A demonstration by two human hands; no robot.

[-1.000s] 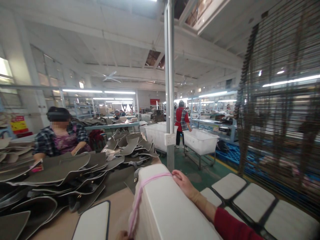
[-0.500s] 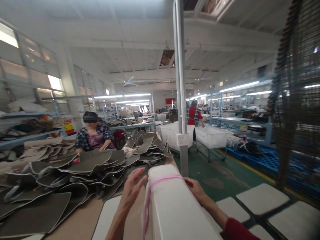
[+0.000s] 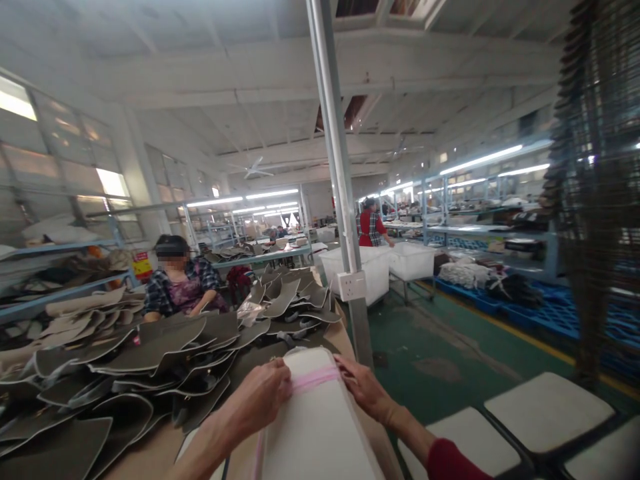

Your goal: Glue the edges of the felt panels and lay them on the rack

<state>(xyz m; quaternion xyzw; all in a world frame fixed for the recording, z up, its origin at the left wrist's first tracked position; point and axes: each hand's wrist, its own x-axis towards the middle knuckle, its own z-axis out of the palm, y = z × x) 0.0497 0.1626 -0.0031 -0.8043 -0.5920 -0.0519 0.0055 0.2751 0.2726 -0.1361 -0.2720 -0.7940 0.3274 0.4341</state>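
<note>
A bundle of long white panels (image 3: 313, 427) lies in front of me, a pink band (image 3: 316, 379) running across it near its far end. My left hand (image 3: 263, 393) is closed at the bundle's left edge, its curled fingers at the end of the band; the fingertips are partly hidden. At the opposite edge, my right hand (image 3: 367, 390) has its bent fingers against the side of the bundle, by the band's right end. Left of my left arm, dark grey-brown cut pieces (image 3: 150, 360) with pale edges are heaped on the brown table surface (image 3: 145, 460).
A co-worker (image 3: 183, 283) sits behind the heap; another person (image 3: 370, 223) stands near white bins (image 3: 370, 270). A metal post (image 3: 340, 167) with a socket box rises just beyond the bundle. White-topped pads (image 3: 547, 410) lie low at right, near a large fan (image 3: 600, 167).
My left hand has moved from beside the bundle, fingers spread, onto its left edge and closed. The right hand stays at the right edge. The view has shifted, with the bundle appearing lower.
</note>
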